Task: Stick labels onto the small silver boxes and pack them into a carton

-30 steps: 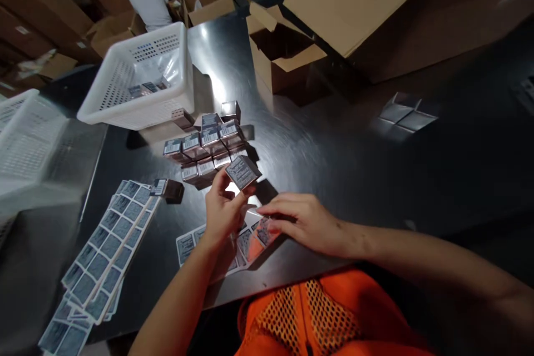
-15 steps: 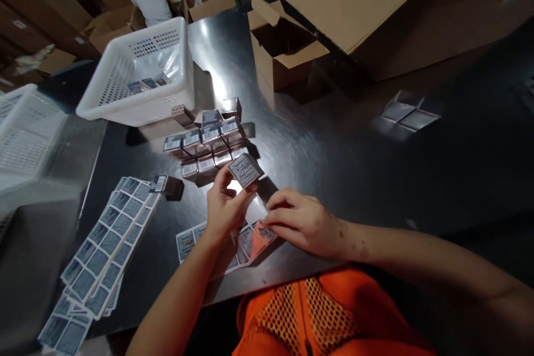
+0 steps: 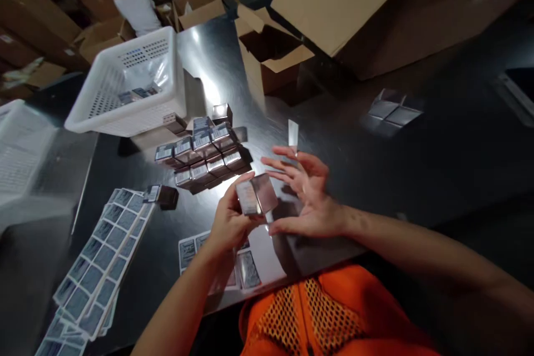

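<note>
My left hand grips a small shiny box just above the dark table. Close to the box's right side my right hand is raised with fingers spread, and a small label sticker stands up from its fingertip. Under my hands lies a partly used sticker sheet. A stack of several labelled small boxes sits just beyond my left hand. One single box lies to the left of it.
Long sticker sheets lie at the left front. A white basket holding a few boxes stands behind the stack, another basket at far left. Open cardboard cartons stand at the back; a person works beyond. Flattened shiny boxes lie right.
My right hand lifted off the sticker sheet with a peeled label on a fingertip and opened beside the box. My left hand turned the box and brought it lower and closer.
</note>
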A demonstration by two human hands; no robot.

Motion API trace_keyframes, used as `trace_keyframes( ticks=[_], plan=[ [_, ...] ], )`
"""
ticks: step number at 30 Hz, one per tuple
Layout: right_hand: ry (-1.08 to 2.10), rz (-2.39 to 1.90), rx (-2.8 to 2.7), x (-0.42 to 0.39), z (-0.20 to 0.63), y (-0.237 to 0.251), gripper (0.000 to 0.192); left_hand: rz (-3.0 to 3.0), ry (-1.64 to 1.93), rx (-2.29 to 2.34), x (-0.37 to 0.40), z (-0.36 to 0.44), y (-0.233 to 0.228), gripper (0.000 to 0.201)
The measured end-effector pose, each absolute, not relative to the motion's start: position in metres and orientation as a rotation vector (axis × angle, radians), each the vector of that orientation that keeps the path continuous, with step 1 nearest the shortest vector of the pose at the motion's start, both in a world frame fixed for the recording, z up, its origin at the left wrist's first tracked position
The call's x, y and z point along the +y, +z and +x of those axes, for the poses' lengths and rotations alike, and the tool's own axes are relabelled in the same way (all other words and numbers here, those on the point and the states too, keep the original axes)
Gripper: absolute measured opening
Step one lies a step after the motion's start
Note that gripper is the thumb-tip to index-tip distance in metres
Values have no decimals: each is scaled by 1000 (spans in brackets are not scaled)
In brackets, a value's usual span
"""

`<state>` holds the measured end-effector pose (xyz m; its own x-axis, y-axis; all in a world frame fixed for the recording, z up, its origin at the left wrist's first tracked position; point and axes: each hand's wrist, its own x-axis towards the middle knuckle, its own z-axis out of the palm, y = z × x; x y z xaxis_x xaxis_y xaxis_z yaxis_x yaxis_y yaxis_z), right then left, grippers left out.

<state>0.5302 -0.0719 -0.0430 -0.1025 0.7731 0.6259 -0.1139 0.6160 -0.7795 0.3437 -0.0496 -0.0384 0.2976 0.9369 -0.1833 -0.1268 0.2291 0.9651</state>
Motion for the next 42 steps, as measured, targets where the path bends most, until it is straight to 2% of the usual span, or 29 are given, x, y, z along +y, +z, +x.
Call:
trace_keyframes(
  ticks=[4, 8, 12, 18, 21, 24, 26, 30, 33, 42],
  plan=[
    [851, -609, -1446, -65, 528, -45, 92, 1214, 871, 944, -54, 339, -40, 73],
    [617, -669, -1595, -63, 537, -47, 86, 1649, 879, 1102, -48, 329, -36, 77],
    [362, -744, -1819, -63, 547, -41, 82, 2045, 921, 1147, -45, 325, -36, 62],
    [191, -895, -1779, -69, 564, -7, 40, 1775, 918, 1122, -45, 327, -44, 51],
    [311, -859, -1659, -70, 568, 2, 21, 1568, 868, 1103, -44, 329, -43, 49],
    [716, -892, -1464, -70, 563, 3, 10, 1499, 817, 1100, -45, 331, -40, 51],
    [1026, -1008, -1244, -71, 557, 1, 17, 1534, 829, 1113, -47, 332, -39, 50],
    [1418, -1148, -959, -71, 544, -3, 53, 1650, 877, 1139, -49, 334, -39, 47],
    [1468, -1174, -891, -70, 539, -6, 61, 1718, 875, 1157, -50, 333, -42, 48],
    [1471, -1233, -952, -72, 538, -8, 63, 1819, 840, 1174, -52, 331, -40, 48]
  ],
)
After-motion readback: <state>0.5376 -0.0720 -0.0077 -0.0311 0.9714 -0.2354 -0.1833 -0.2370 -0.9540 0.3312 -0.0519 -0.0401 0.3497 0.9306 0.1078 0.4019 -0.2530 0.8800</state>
